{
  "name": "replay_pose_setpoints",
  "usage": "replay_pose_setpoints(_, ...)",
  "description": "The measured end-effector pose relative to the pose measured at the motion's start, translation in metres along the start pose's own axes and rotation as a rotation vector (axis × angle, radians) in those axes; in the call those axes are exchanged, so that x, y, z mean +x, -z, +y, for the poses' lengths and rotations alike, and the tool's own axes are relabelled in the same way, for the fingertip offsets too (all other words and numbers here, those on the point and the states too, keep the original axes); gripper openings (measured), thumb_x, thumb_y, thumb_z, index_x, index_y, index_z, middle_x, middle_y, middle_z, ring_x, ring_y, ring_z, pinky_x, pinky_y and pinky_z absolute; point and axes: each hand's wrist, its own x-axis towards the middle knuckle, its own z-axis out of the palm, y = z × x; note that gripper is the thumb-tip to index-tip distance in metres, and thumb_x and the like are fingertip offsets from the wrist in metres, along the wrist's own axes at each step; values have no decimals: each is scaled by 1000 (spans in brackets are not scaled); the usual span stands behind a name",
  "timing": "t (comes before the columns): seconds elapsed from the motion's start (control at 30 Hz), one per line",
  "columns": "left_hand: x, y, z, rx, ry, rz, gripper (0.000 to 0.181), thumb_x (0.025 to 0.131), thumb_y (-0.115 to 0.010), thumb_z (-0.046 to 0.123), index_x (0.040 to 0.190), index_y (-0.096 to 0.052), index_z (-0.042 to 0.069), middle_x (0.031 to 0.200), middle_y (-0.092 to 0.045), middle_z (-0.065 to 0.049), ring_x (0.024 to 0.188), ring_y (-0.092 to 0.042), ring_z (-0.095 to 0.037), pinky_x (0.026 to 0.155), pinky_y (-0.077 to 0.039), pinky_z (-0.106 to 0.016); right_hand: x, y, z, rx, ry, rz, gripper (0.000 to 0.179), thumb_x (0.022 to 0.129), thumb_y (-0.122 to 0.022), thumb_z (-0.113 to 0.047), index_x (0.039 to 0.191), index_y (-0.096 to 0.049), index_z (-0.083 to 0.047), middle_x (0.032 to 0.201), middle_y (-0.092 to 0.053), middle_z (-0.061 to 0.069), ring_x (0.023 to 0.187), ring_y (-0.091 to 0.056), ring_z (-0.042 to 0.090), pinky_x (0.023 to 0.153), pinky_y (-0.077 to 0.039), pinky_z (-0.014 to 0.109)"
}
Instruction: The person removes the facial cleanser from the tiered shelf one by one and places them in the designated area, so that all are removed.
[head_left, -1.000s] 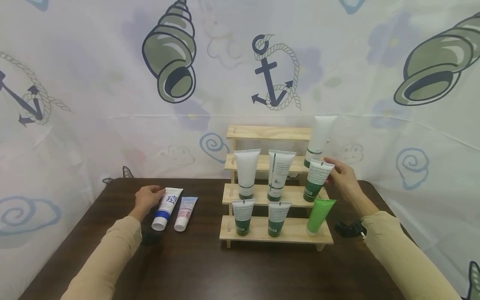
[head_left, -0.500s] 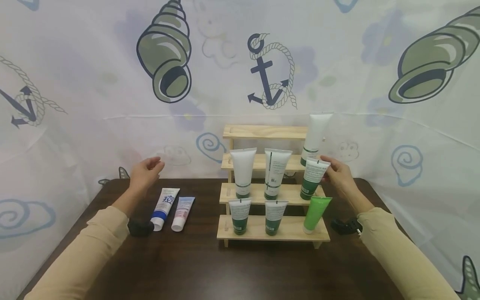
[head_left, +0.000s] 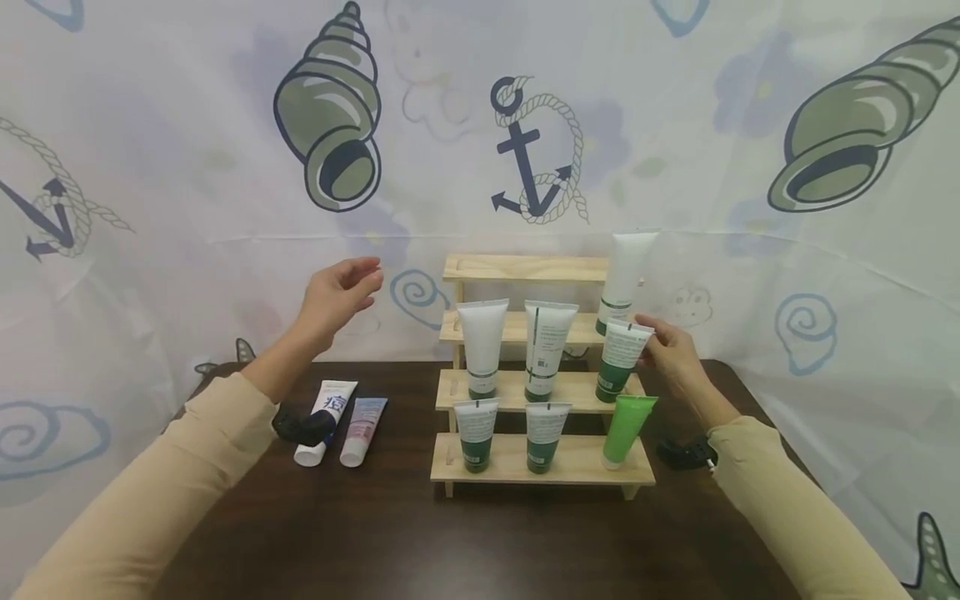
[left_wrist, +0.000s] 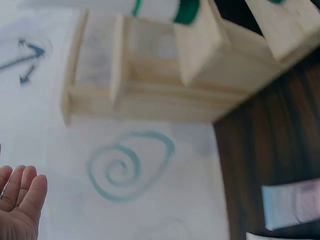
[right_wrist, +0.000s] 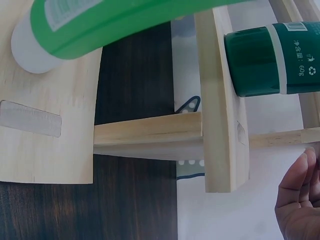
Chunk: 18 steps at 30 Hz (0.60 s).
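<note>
My left hand (head_left: 342, 293) is raised in the air left of the wooden tiered rack (head_left: 547, 473), fingers relaxed and holding nothing; its fingers (left_wrist: 30, 192) show at the edge of the left wrist view. My right hand (head_left: 673, 348) is at the rack's right side, fingertips right at the upper edge of a white-and-green squeeze tube (head_left: 624, 354). That tube stands cap down on the second shelf; its green base (right_wrist: 255, 62) shows in the right wrist view. The tube partly hides those fingertips, and I cannot tell whether they grip it.
Two white tubes (head_left: 482, 346) (head_left: 549, 346) share that shelf, with a tall white tube (head_left: 624, 275) above. Two small tubes (head_left: 476, 429) (head_left: 546, 432) and a green tube (head_left: 626, 429) stand lowest. A blue-banded tube (head_left: 334, 398) and a pink-blue tube (head_left: 363, 429) lie on the dark table (head_left: 480, 550).
My left hand has lifted off the blue-banded tube and moved up, then right toward the rack. The right hand stays beside the squeeze tube. The view has shifted slightly.
</note>
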Motion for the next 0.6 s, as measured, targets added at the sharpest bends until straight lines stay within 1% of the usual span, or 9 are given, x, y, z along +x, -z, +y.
replay_pose_setpoints(0.07,3,-8,14,-21,-14,-22,50,96,-54,28,138,-44,2,137,-50,-17,122,-52,-29,93,-48,-28,0,-1,0,-5,0,0,49,99,-38,-10,145,-27,2,137,-41,30,76,-55,-4,75,-52,19)
replay_pose_setpoints(0.17,7,-20,33,-24,-40,-53,48,95,-55,27,137,-46,3,135,-52,-16,121,-53,-27,94,-48,-32,1,-2,1,-18,-7,7,49,99,-39,-10,145,-28,1,135,-43,30,75,-55,-3,77,-52,21)
replay_pose_setpoints(0.3,13,-38,55,-23,-87,-110,48,95,-57,25,137,-46,4,135,-52,-14,121,-52,-26,96,-48,-36,0,-2,0,-25,-7,11,49,99,-39,-10,145,-28,1,132,-46,29,73,-55,-2,74,-52,20)
replay_pose_setpoints(0.43,18,-61,77,-46,-116,-159,47,93,-60,23,135,-48,5,133,-54,-13,119,-54,-25,96,-48,-37,0,-1,2,-25,3,8,49,99,-39,-9,145,-28,2,132,-46,30,74,-54,-3,73,-52,19)
replay_pose_setpoints(0.5,20,-73,88,-67,-123,-181,46,92,-61,21,134,-50,6,131,-56,-12,116,-55,-23,96,-48,-37,0,0,2,-24,2,11,49,99,-38,-8,145,-28,1,133,-45,30,75,-54,-3,74,-51,18)
replay_pose_setpoints(0.6,23,-90,102,-72,-139,-216,44,91,-63,21,131,-53,7,128,-58,-10,113,-57,-21,94,-49,-35,-1,-1,1,-27,1,12,49,99,-38,-8,145,-28,1,133,-44,30,75,-54,-3,73,-51,17)
